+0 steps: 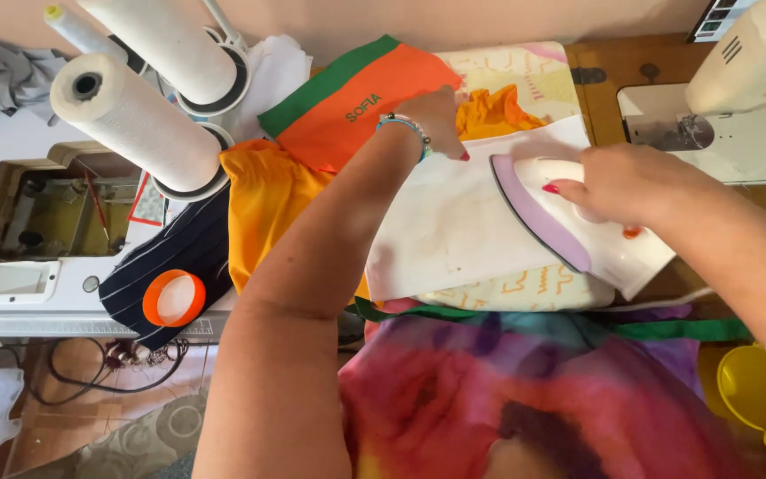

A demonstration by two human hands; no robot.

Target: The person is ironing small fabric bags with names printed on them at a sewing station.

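Across the bottom of the frame, a tie-dye garment (525, 399) in pink, purple and red, blurred and close to the camera. At centre, a white pressing cloth (454, 222) spread flat over a patterned ironing pad (525, 288). Left of that, yellow-orange fabric (263, 208) hanging off the edge, and above it an orange piece with a green band (347, 98). In the upper left, large white thread cones (135, 115); in the upper right, a white sewing machine (738, 89). At centre right, a white and lilac iron (569, 217) resting on the cloth, gripped from above by the right hand (618, 182), fingers curled round the handle. Left hand (436, 120) at upper centre, fingers bent and pressed down on orange fabric at the cloth's top edge. At lower left, an orange ring (173, 298) on dark striped fabric (175, 262).
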